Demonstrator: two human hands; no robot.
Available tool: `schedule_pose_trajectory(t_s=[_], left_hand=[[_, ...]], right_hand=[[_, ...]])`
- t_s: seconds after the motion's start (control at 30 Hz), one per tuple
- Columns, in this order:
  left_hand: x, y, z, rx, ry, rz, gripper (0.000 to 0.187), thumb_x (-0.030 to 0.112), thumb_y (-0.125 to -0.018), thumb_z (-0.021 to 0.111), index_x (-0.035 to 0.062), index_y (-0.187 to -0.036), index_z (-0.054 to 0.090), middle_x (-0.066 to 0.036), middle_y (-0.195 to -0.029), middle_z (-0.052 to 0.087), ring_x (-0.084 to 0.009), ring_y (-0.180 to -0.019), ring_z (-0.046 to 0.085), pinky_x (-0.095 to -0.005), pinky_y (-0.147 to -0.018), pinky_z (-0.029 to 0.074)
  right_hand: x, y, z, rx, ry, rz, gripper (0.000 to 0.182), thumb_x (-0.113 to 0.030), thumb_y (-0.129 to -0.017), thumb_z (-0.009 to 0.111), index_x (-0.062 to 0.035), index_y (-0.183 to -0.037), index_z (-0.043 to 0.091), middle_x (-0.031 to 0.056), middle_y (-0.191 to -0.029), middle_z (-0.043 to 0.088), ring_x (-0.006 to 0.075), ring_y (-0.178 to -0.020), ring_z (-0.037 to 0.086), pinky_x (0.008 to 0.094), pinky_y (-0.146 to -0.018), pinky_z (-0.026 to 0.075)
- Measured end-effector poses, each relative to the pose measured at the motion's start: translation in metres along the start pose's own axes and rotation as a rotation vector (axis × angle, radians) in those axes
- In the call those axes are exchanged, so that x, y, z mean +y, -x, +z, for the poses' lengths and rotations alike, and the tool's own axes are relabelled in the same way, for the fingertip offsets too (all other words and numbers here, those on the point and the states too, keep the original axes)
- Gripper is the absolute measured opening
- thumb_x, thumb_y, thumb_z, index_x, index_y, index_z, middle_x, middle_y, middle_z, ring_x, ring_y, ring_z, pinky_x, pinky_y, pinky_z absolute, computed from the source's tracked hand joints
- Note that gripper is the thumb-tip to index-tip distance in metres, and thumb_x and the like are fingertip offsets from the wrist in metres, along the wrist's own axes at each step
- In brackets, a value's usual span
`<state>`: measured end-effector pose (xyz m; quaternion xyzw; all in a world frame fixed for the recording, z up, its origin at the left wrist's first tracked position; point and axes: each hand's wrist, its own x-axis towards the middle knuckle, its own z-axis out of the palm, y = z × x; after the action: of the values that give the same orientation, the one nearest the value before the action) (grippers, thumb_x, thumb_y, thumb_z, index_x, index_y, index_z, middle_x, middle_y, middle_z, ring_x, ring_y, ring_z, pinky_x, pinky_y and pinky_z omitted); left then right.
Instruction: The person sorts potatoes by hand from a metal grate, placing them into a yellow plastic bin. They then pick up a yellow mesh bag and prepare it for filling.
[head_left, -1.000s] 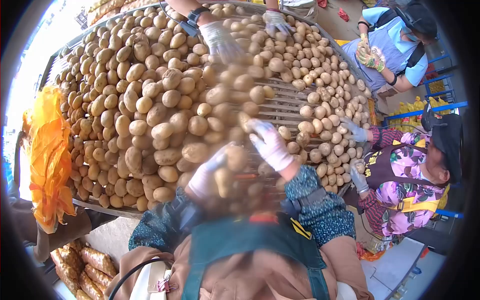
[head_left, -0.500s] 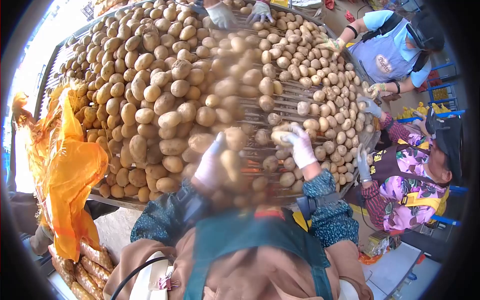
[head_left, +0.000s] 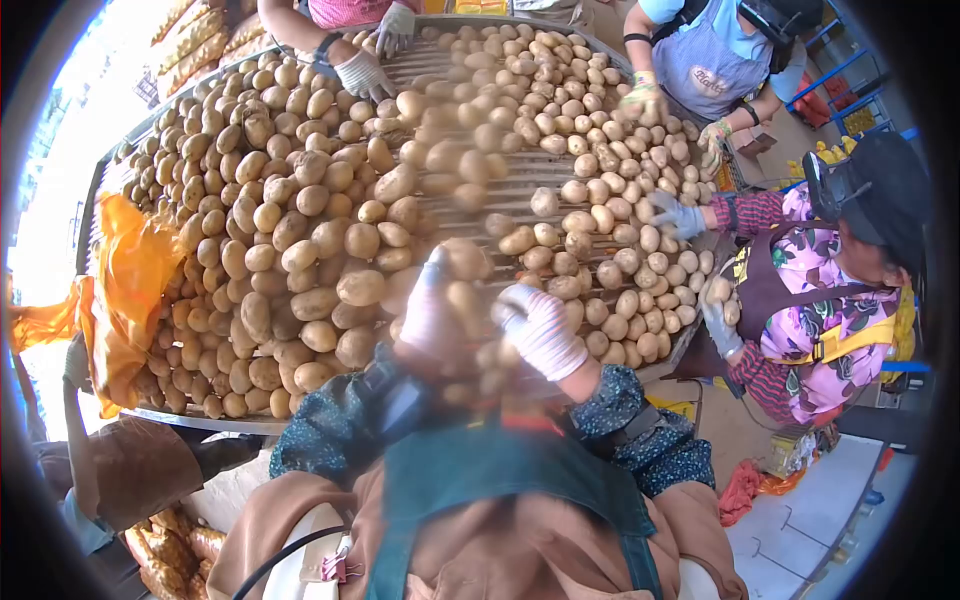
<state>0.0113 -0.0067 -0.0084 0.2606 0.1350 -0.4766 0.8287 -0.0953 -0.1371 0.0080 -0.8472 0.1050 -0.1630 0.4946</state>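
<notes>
Both my hands wear light gloves over a bed of loose potatoes (head_left: 300, 255). My left hand (head_left: 424, 312) is at the near middle of the bed, one fingertip pointing up and away. A potato (head_left: 465, 303) lies against its inner side and appears gripped, though a blurred patch of the picture covers this area. To its right, my right hand (head_left: 545, 335) has its fingers curled inward above the slatted surface (head_left: 480, 225). Whatever those fingers hold, if anything, is hidden. Several potatoes (head_left: 597, 312) lie just right of it.
Orange mesh sacking (head_left: 130, 285) hangs over the bed's left end. Two co-workers stand on the right, with a gloved hand (head_left: 680, 215) among the potatoes. Another person's gloved hands (head_left: 365, 75) work at the far side. Filled sacks (head_left: 190, 50) are stacked at far left.
My right hand has come left, nearer my left hand, and the potato seen in its fingers no longer shows. The view has shifted. The far co-worker's hands appear further left.
</notes>
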Motion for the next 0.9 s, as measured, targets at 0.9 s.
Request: schedule_pose_trajectory(t_s=[0.9], left_hand=[[-0.233,0.03,0.054,-0.418,-0.997,-0.281,0.065,0.012,-0.091,0.072,0.0016,-0.146,0.039,-0.011,-0.127,0.057,-0.0174,-0.115,0.055,-0.0329,-0.096,0.05]], right_hand=[[0.056,0.252,-0.179,0.118,-1.283,0.609,0.082,-0.041,-0.077,0.081,-0.0073,-0.143,0.045,0.0054,-0.131,0.055,0.0196,-0.121,0.052,0.0353,-0.106,0.042]])
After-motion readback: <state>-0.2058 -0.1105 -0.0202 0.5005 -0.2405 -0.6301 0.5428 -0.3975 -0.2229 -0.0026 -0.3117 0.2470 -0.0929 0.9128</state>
